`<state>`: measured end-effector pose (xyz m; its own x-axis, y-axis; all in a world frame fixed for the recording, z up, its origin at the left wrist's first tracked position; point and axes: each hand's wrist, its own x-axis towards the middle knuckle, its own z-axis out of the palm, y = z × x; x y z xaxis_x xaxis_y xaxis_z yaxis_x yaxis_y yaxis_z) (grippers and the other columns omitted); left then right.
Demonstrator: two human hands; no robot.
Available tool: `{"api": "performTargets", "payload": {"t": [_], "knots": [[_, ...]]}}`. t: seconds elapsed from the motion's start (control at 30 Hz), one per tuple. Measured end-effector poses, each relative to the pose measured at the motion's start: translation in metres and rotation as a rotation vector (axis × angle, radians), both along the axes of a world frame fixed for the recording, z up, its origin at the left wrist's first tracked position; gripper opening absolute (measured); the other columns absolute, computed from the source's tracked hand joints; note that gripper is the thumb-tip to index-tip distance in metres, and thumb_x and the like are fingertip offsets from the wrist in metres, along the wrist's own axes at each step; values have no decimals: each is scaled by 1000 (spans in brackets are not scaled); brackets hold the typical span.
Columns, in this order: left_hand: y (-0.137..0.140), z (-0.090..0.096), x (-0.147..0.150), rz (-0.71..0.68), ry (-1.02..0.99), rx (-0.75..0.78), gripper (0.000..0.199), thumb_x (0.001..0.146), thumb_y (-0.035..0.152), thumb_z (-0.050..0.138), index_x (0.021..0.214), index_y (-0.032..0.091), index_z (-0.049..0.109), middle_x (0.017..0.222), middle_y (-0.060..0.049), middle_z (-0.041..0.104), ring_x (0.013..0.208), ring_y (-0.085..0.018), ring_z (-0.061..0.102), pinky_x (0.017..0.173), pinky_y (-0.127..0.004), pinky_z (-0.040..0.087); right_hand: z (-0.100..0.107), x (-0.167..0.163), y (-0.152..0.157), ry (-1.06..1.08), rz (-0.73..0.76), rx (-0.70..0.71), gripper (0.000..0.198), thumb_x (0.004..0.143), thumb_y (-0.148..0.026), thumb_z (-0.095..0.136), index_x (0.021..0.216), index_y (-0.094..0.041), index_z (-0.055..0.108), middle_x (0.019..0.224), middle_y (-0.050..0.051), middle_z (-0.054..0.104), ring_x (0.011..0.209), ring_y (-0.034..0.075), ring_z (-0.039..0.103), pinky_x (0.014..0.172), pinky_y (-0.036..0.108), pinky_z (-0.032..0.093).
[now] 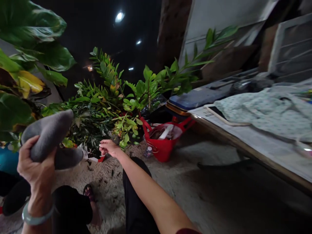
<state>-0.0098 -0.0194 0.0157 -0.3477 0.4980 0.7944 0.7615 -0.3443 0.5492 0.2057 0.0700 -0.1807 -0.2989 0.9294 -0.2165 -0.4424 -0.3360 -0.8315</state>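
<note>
Sandy floor (pixel 195 182) with red basket (pixel 162 148), table (pixel 255 156) under patterned cloth (pixel 265 112), perhaps bedding

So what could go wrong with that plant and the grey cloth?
The right hand reaches in among the plant stems, so a tug might snap leaves or tip the pot. The left hand grips the grey cloth up high; it could brush the big leaves. Loose soil lies by the sandalled foot, which might slip.

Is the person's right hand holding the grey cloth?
No, the left hand grips the grey cloth, while the right hand reaches to the potted plant.
</note>
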Motion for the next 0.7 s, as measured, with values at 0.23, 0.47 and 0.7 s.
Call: {"api": "performTargets", "payload": {"t": [0.23,0.47,0.7], "knots": [[25,-91,9,-284,22,-423,43,64,29,71,107,21,73,103,-5,73,96,-26,68,91,-39,54,-3,-2,2,-12,-7,11,22,71,-19,77,77,-18,56,54,-4,66,38,9,55,42,19,49],[-13,-39,10,-154,30,-90,43,70,35,78,110,20,73,103,-3,72,97,-23,67,93,-36,52,-6,1,1,-41,19,19,24,68,-23,80,76,-18,57,55,-3,66,39,10,57,42,21,49],[34,-61,18,-318,55,-181,41,67,19,69,108,17,71,105,-7,72,100,-25,68,93,-40,54,-9,-2,0,-42,-3,49,31,62,-30,83,75,-19,58,55,-4,64,40,9,53,42,21,43]]}}
